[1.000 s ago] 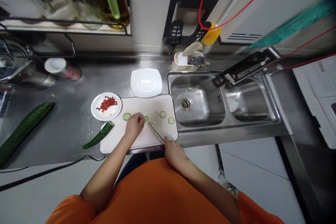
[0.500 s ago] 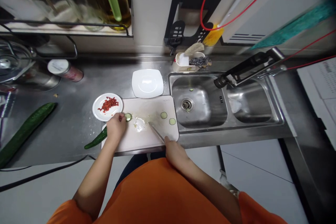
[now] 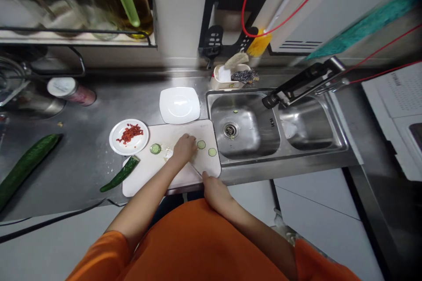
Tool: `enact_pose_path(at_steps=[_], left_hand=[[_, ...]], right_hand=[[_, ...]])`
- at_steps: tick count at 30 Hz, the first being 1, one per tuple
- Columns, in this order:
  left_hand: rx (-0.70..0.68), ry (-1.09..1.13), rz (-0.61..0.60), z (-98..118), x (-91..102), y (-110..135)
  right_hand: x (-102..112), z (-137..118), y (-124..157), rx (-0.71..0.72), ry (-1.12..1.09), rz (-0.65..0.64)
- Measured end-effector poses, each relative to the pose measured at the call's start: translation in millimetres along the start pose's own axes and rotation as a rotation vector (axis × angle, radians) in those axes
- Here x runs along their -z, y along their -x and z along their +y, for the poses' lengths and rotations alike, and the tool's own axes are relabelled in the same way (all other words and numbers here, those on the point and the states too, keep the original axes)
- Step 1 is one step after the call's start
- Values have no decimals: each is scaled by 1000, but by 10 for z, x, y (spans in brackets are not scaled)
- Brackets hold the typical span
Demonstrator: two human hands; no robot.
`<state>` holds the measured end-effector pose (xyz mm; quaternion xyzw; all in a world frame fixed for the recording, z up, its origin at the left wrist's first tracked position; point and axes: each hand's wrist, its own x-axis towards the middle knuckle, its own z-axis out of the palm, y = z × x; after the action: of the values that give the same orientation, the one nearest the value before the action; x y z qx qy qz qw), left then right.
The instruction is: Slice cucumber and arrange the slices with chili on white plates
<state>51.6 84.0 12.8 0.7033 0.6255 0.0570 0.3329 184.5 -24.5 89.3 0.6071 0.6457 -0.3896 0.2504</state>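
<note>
A white cutting board (image 3: 154,175) lies on the steel counter beside the sink. My left hand (image 3: 185,148) reaches across it, fingers curled down close to a cucumber slice (image 3: 201,144); a second slice (image 3: 212,152) lies just right of it and another slice (image 3: 155,149) sits at the board's left. Whether my left hand holds anything is hidden. My right hand (image 3: 214,191) grips a knife (image 3: 197,171) at the board's near edge, its blade pointing up-left over the board. A cut cucumber piece (image 3: 120,174) rests at the board's left edge.
A small round plate of chopped red bits (image 3: 128,136) and a square white plate (image 3: 180,105) stand behind the board. A whole cucumber (image 3: 24,167) lies far left. The double sink (image 3: 250,129) with a black faucet (image 3: 301,81) is to the right. A jar (image 3: 70,91) lies at back left.
My left hand moved from the board's left side, leaving a slice there, across to the right toward the two slices near the sink. The knife hand stayed put.
</note>
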Motion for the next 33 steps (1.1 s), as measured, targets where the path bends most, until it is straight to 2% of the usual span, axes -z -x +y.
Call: enact_pose_path(at_steps=[3,7,13,17,20,25,29,33], left_hand=[[17,-26,-50,138,-124,-81],[28,0,-38,141,-176,-112],[27,38,-70,185,-172,-158],[77,150,-72,199,-70,-99],[157,244,22,66,84,25],[327,347,175,-311,285,290],[415,369,184,-454,270,402],[353,251,232,-484,193,443]], right_hand=[[-27,10,-12,8,-11,17],[-29,9,-11,7,-23,8],[-19,1,-10,6,-25,-4],[-28,11,-17,13,-5,11],[-4,16,-11,8,8,2],[65,34,-13,-5,16,-18],[88,60,-42,-32,9,-11],[89,59,-68,-24,22,45]])
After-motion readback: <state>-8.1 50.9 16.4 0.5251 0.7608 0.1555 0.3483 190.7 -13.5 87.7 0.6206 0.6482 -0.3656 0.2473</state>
